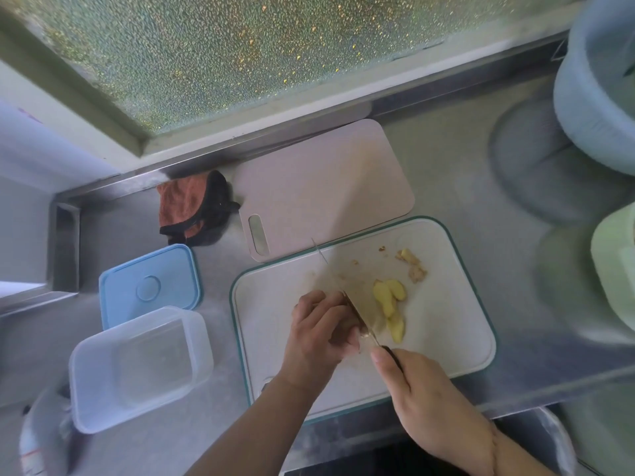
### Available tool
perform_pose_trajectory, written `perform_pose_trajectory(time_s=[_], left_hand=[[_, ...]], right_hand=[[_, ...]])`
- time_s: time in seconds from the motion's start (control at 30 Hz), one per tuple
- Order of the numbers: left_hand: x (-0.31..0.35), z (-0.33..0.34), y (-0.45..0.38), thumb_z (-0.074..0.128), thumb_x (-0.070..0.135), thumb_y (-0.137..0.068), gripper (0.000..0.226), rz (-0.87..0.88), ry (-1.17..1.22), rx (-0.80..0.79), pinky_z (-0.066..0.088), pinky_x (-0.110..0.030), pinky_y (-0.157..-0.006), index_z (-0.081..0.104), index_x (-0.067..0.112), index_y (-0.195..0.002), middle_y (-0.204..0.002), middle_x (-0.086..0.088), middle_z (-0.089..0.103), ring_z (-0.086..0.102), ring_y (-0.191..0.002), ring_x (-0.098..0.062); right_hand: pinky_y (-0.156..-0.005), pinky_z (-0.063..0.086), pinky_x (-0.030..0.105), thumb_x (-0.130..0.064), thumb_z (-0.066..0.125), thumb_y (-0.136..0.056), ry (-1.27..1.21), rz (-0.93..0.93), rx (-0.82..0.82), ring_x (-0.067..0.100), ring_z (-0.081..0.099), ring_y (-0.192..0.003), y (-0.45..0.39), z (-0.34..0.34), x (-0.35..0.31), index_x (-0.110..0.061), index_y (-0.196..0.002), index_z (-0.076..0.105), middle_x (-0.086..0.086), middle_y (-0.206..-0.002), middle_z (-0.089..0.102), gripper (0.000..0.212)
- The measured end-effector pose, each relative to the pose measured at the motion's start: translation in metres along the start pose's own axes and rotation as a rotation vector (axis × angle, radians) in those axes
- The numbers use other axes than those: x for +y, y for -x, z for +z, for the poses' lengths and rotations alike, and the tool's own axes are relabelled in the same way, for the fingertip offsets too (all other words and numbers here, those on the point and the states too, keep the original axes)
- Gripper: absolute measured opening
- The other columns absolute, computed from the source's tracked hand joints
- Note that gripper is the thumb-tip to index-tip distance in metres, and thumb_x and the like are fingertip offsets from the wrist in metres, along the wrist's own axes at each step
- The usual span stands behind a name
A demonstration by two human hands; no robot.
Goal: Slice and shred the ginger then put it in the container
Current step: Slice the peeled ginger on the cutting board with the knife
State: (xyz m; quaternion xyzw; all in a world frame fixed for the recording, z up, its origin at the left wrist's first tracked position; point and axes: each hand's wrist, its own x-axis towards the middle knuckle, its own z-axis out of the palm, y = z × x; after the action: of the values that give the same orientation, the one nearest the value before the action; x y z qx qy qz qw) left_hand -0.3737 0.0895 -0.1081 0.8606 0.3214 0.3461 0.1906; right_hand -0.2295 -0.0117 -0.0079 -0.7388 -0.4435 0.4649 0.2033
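Note:
On the white cutting board with a teal rim [446,324], my left hand [319,334] curls its fingers over a piece of ginger that is mostly hidden beneath them. My right hand [422,396] grips the black handle of a knife [347,297], whose blade runs up and left along my left fingers. Several yellow ginger slices [390,304] lie just right of the blade. Ginger peel scraps [412,266] sit farther back on the board. A clear plastic container [137,369] stands empty to the left of the board.
A blue lid [149,286] lies behind the container. A pink cutting board [323,187] lies behind the white one, beside an orange and black cloth [192,207]. Blue [598,91] and green [615,266] tubs stand at the right. The steel counter's front edge is near me.

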Motion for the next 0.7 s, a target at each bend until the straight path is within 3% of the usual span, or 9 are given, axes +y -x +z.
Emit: perform_pose_trajectory(time_s=[0.07, 0.13, 0.27, 0.4, 0.47, 0.7], left_hand=[[-0.001, 0.0, 0.001, 0.076, 0.014, -0.082, 0.011, -0.006, 0.011, -0.007, 0.046, -0.032, -0.091, 0.072, 0.009, -0.09, -0.107, 0.0, 0.07, 0.057, -0.098, -0.019], [-0.001, 0.0, 0.002, 0.073, 0.017, -0.085, 0.009, 0.001, 0.001, -0.01, 0.046, -0.032, -0.091, 0.073, 0.008, -0.088, -0.105, -0.002, 0.072, 0.058, -0.099, -0.018], [0.003, -0.002, -0.002, 0.074, 0.018, -0.081, 0.01, 0.005, 0.004, -0.005, 0.045, -0.029, -0.092, 0.07, 0.01, -0.084, -0.102, 0.002, 0.068, 0.057, -0.094, -0.018], [0.0, -0.002, 0.0, 0.074, 0.017, -0.083, 0.008, -0.009, 0.011, -0.022, 0.046, -0.031, -0.091, 0.072, 0.01, -0.086, -0.108, 0.004, 0.066, 0.057, -0.097, -0.019], [-0.001, -0.001, 0.002, 0.074, 0.017, -0.085, 0.008, -0.017, 0.003, -0.034, 0.047, -0.032, -0.092, 0.073, 0.01, -0.087, -0.112, 0.006, 0.064, 0.057, -0.098, -0.02], [0.002, -0.003, 0.0, 0.079, 0.014, -0.082, 0.022, -0.006, 0.024, -0.021, 0.044, -0.029, -0.094, 0.06, 0.018, -0.094, -0.106, 0.005, 0.061, 0.056, -0.096, -0.017]], right_hand=[[-0.069, 0.042, 0.015, -0.087, 0.003, -0.071, 0.016, 0.036, 0.136, -0.001, 0.055, -0.072, 0.017, 0.006, 0.007, -0.037, -0.069, 0.051, -0.013, -0.063, 0.054, 0.07], [-0.068, 0.042, 0.012, -0.086, 0.005, -0.075, 0.036, -0.018, 0.246, -0.001, 0.056, -0.079, 0.023, 0.009, 0.012, -0.041, -0.07, 0.054, -0.02, -0.059, 0.053, 0.067], [-0.062, 0.038, 0.022, -0.064, 0.015, -0.082, -0.05, 0.014, -0.03, 0.009, 0.052, -0.061, -0.008, 0.002, 0.002, -0.022, -0.064, 0.049, -0.002, -0.055, 0.05, 0.057], [-0.061, 0.04, 0.016, -0.055, 0.024, -0.091, -0.059, 0.094, -0.018, 0.005, 0.05, -0.057, 0.009, 0.004, 0.01, -0.024, -0.066, 0.047, -0.004, -0.058, 0.05, 0.046], [-0.06, 0.041, 0.021, -0.056, 0.024, -0.089, -0.071, 0.138, -0.037, 0.007, 0.05, -0.056, 0.021, 0.007, 0.015, -0.023, -0.071, 0.05, -0.001, -0.061, 0.053, 0.045], [-0.057, 0.039, 0.026, -0.063, 0.022, -0.084, -0.106, 0.012, 0.033, 0.014, 0.052, -0.054, -0.014, 0.007, 0.012, -0.019, -0.059, 0.046, 0.001, -0.05, 0.05, 0.056]])
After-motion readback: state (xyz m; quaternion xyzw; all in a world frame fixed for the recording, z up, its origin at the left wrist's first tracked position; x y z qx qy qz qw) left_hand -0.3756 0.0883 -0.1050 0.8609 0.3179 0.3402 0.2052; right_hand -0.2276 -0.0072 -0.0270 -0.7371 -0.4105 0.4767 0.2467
